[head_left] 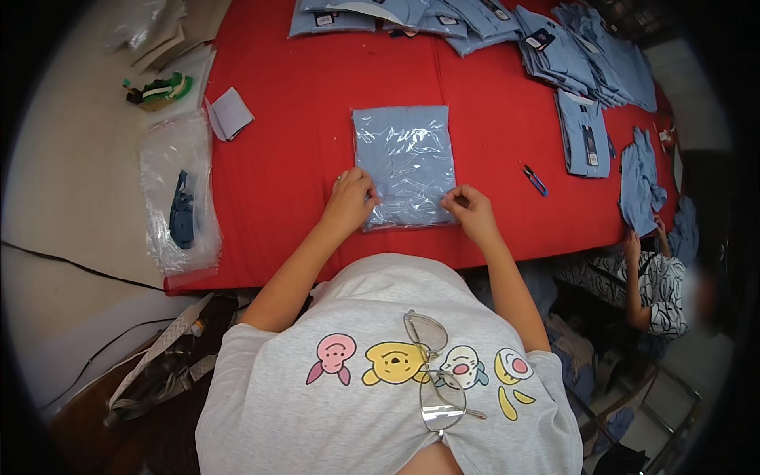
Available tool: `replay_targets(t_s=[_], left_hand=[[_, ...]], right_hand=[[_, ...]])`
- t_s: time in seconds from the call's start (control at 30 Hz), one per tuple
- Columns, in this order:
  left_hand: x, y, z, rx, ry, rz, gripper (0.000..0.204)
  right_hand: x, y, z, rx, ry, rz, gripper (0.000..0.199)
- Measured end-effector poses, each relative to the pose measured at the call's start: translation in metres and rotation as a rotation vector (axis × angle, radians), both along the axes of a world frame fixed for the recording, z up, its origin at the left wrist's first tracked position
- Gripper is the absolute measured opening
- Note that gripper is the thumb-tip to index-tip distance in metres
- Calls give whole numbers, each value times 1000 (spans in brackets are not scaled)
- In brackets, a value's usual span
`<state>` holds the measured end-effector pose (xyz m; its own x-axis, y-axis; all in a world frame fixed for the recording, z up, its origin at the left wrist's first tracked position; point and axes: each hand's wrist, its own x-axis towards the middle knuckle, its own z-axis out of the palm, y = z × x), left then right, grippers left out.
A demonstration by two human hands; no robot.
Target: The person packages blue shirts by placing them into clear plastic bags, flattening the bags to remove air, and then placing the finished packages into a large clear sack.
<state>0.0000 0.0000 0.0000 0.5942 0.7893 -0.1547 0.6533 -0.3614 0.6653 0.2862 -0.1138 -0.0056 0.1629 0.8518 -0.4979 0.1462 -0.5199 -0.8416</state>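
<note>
A folded light-blue garment in a clear plastic bag (404, 158) lies flat in front of me, its glossy film catching the light. My left hand (351, 198) is at the bag's lower left edge, with fingers curled and closed on the film. At the lower right edge, my right hand (469, 212) pinches the film between thumb and fingertips. The bag rests on the red cloth (289, 119) that covers the table.
Blue-handled thread snips (535, 180) lie to the right. Bagged garments (332, 20) line the far edge; folded shirts (584, 131) are stacked at right. Clear empty bags (162, 182) and a tape dispenser (162, 91) sit left. A co-worker (663, 289) handles a blue garment (640, 186).
</note>
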Motion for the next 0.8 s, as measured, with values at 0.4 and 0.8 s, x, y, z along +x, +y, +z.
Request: replay_targets(t_s=[0.4, 0.8], left_hand=[[-24, 17, 8, -572, -221, -217, 13], [5, 2, -22, 7, -229, 128, 17]], right_hand=[[22, -20, 14, 81, 416, 264, 9], [-35, -9, -22, 180, -124, -297, 12]])
